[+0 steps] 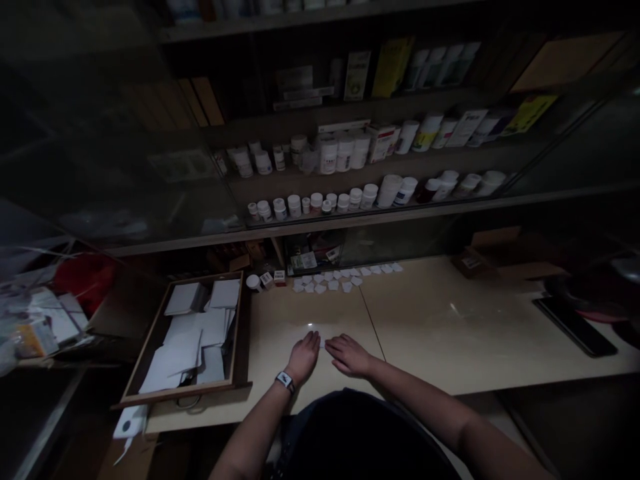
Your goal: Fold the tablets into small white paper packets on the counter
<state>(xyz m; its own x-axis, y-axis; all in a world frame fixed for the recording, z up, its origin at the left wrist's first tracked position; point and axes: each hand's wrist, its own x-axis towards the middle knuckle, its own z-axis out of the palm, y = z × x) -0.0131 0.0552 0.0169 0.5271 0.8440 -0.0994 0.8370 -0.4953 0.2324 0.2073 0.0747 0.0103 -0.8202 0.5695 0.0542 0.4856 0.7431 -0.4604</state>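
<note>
My left hand [304, 355], with a watch [285, 381] on its wrist, rests on the pale counter with its fingers close together. My right hand [349, 355] lies opposite, fingers bent and pressed down. Between the fingertips of both hands shows a sliver of a small piece of white paper [322, 345]; most of it is hidden under the fingers. Farther back on the counter, several small folded white paper packets [333, 279] lie in rows.
At the left, a wooden drawer [242, 333] holds stacks of white paper [181, 343]. Small boxes and a white bottle [253, 283] stand beside it. A black phone [575, 327] and an open cardboard box [500, 257] are at the right. Shelves of medicine bottles [345, 155] rise behind.
</note>
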